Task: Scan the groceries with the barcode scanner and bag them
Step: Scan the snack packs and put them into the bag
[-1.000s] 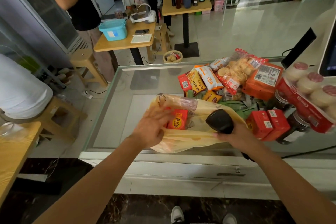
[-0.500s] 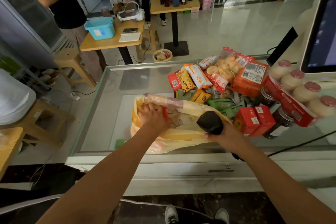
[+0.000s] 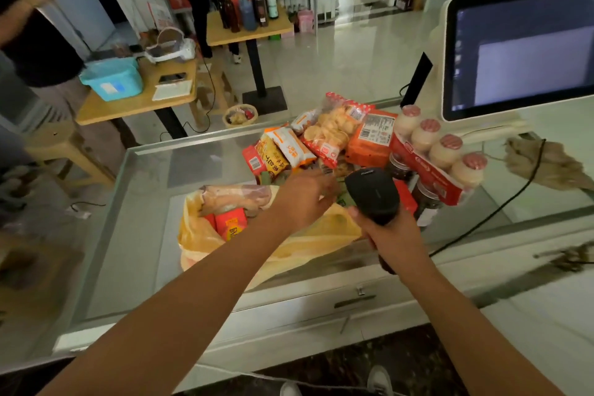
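A yellow plastic bag [image 3: 289, 251] lies open on the glass counter [image 3: 144, 202], holding a red packet [image 3: 229, 223] and a long wrapped sausage [image 3: 238, 196]. My left hand [image 3: 302, 199] reaches over the bag's far edge toward green packets below the grocery pile [image 3: 321, 138]; its fingers are stretched out and blurred, holding nothing that I can see. My right hand [image 3: 390, 231] grips the black barcode scanner [image 3: 373, 193] by its handle, head pointed at the pile. Snack packets, an orange pack [image 3: 369, 141], a row of yogurt bottles [image 3: 440, 151] and dark jars [image 3: 424, 198] make up the pile.
A till screen [image 3: 520, 51] stands at the right with a cable [image 3: 501, 206] trailing across the counter and a crumpled cloth [image 3: 546, 164] beside it. Beyond the counter are wooden tables [image 3: 135, 106], stools, shelves of bottles and two standing people.
My left hand has left the bag's opening and moved right and forward toward the pile. The scanner has lifted and shifted slightly toward the groceries. The camera has swung right.
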{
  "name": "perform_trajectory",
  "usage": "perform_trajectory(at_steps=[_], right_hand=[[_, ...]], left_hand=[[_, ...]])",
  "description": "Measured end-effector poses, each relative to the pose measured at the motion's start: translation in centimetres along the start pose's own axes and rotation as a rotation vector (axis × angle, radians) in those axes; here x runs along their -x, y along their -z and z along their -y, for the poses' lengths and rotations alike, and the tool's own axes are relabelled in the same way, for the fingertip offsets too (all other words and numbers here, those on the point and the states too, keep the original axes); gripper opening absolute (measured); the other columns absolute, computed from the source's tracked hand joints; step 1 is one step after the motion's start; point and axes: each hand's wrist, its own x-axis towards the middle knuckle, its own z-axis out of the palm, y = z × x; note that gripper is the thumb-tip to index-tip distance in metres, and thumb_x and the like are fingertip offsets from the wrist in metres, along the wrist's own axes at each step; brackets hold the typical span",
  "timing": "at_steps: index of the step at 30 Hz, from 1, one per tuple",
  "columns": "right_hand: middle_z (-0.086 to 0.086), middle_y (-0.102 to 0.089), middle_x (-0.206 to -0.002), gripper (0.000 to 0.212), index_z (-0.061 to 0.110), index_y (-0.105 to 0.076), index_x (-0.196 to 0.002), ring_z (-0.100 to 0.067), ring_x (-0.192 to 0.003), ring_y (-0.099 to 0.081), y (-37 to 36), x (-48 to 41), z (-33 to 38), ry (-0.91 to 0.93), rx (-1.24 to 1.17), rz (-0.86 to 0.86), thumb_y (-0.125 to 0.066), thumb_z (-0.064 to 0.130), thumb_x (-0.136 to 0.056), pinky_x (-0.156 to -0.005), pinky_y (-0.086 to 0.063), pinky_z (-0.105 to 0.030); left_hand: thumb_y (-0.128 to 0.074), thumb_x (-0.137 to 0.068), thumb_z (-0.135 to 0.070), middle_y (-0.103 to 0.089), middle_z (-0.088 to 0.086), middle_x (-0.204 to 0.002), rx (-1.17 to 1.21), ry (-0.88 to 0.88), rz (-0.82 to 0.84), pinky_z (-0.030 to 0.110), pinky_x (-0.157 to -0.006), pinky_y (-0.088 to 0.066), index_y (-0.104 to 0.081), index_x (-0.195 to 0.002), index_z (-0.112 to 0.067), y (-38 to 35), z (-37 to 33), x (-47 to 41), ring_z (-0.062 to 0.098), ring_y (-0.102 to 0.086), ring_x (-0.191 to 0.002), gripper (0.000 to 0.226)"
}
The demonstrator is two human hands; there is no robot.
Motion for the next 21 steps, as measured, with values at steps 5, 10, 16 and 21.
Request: perform_trajectory(at_steps=[5, 10, 16, 21], right_hand=[[0.009, -0.058, -0.068, 0.049, 0.008, -0.060, -0.113, -0.010, -0.063, -0.055, 2.2, 1.0, -0.8, -0.039, -0.063, -0.057, -0.079, 0.034, -0.076, -0.061, -0.046, -0.026], [0.001, -0.055, -0.047, 0.028, 0.009, -0.060, -0.092, -0.012, -0.041, -0.052, 3.9, 2.1, -0.5, -0.060, -0.073, -0.024, -0.077, 0.028, -0.081, -0.047, -0.047, -0.026], [-0.002, -0.056, -0.047, 0.026, 0.008, -0.061, -0.089, -0.013, -0.040, -0.053, 5.0, 3.2, 1.2, -0.060, -0.056, -0.034, -0.075, 0.029, -0.083, -0.045, -0.047, -0.021], [-0.004, -0.057, -0.047, 0.024, 0.008, -0.059, -0.079, -0.014, -0.041, -0.054, 5.3, 4.2, 2.7, -0.020, 0.004, -0.001, -0.074, 0.027, -0.084, -0.047, -0.048, -0.022]], left_hand=[[-0.066, -0.074, -0.059, -0.053, 0.006, -0.137, -0.105, 0.054, 0.198, 0.046, -0.104, -0.041, -0.044, -0.142, -0.026, -2.1, -4.1, -3.2, 0.029, -0.047, -0.128, 0.079], [-0.068, -0.082, -0.049, -0.053, 0.008, -0.136, -0.151, 0.052, 0.238, 0.041, -0.108, -0.035, -0.044, -0.140, -0.021, -3.4, -6.6, -5.0, 0.030, -0.048, -0.129, 0.069], [-0.061, -0.087, -0.038, -0.065, 0.002, -0.116, -0.155, 0.138, 0.300, 0.039, -0.088, -0.054, -0.057, -0.119, -0.022, -3.1, -8.6, -5.5, 0.026, -0.063, -0.109, 0.036], [-0.085, -0.069, -0.043, -0.062, -0.012, -0.097, 0.349, 0.413, 0.145, 0.029, -0.074, -0.050, -0.060, -0.113, -0.025, 2.4, -6.0, -4.0, 0.010, -0.060, -0.089, 0.054]])
